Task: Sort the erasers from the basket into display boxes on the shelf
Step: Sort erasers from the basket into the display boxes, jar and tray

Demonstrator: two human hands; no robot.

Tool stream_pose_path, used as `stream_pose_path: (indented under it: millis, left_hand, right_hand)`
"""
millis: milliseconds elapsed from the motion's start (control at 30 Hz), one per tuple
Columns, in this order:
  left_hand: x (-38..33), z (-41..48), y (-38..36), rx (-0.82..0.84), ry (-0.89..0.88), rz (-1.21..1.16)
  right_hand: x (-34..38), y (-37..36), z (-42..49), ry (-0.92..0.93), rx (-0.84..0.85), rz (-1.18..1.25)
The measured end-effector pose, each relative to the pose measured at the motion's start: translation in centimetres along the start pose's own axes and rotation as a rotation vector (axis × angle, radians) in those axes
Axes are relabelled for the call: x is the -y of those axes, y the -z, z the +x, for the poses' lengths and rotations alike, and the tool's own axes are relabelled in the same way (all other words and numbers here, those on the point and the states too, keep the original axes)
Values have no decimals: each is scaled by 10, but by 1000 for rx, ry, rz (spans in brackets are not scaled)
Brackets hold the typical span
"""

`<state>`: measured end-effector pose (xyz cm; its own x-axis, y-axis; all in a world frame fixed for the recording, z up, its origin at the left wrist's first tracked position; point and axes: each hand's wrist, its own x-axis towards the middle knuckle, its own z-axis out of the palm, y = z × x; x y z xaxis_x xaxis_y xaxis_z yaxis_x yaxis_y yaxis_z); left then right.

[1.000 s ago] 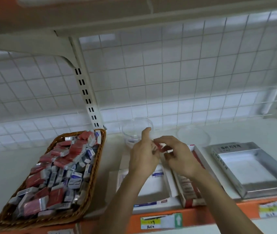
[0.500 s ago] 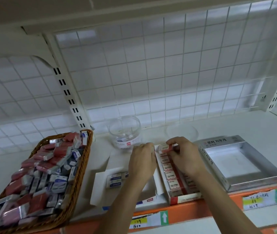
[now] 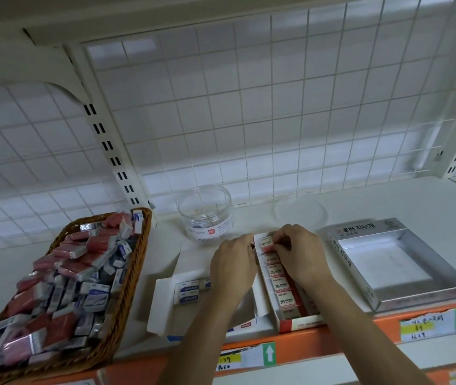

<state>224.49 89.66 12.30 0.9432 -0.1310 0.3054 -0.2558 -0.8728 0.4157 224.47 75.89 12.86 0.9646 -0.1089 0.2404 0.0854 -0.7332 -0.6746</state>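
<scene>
**Shelf rundown, biggest stuff first**

White shelf [image 3: 388,207] with an orange front edge, carrying the lot. Far left: wicker basket [image 3: 137,262], heaped with loose erasers [image 3: 76,273], red and blue-white sleeves all mixed up. Far right: silver display box [image 3: 344,255], bare bottom showing. Between them, white display box [image 3: 162,301] with flaps open and a few blue-white ones at its left end. Just beside it, red display box [image 3: 299,322] with a row of 2B erasers. Further back, clear jar [image 3: 206,215] and a round lid [image 3: 300,212] lying flat. Up front, right grip [image 3: 300,251] pinching the 2B eraser [image 3: 267,243] at the far end of that row. Meanwhile left grip [image 3: 233,269] right against the red box's left wall; fingers hidden, so can't tell if clenched or loose.
</scene>
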Motion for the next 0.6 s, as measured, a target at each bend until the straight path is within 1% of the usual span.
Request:
stream_pose_path:
  millis: [167,433,600]
  left_hand:
    - [0,0,0,-3,7,12]
    - [0,1,-1,4,14,28]
    - [0,3,2,1,3,-61]
  right_hand:
    - [-4,0,-1,8,32,-78]
    - [-4,0,0,68,66,-108]
    - [4,5,-3,94,63,-160]
